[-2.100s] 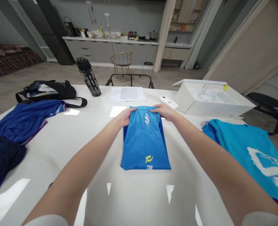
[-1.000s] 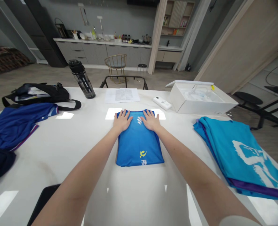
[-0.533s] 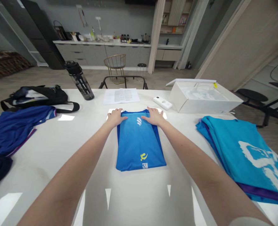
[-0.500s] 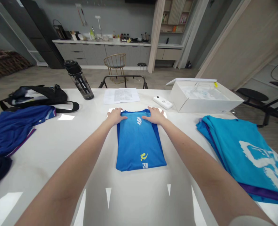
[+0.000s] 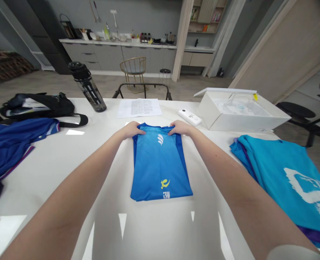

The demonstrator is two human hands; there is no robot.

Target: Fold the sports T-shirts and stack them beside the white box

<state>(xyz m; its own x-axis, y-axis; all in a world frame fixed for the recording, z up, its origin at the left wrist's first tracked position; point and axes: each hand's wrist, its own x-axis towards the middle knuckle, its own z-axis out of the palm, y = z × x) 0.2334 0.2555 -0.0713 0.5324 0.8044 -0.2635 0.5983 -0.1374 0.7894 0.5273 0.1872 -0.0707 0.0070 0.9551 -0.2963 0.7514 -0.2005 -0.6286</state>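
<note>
A blue T-shirt (image 5: 160,162), folded into a narrow block, lies on the white table with its collar end away from me. White and yellow prints show on its upper face. My left hand (image 5: 132,130) pinches the far left corner by the collar, thumb on top and the other fingers tucked underneath. At the far right corner my right hand (image 5: 180,128) grips in the same way, its fingertips hidden beneath the cloth. The far edge looks slightly raised between the hands, while the near edge rests on the table.
Folded turquoise shirts (image 5: 289,180) lie right, below an open white box (image 5: 246,121). Beyond the shirt are a white device (image 5: 189,117) and printed paper (image 5: 139,108). On the left stand a dark bottle (image 5: 88,87), a black bag (image 5: 35,106) and dark blue garments (image 5: 16,144).
My fingers, earlier resting flat over the shirt's far corners, have curled under and closed on them. The collar edge has lifted slightly. The view has shifted a little.
</note>
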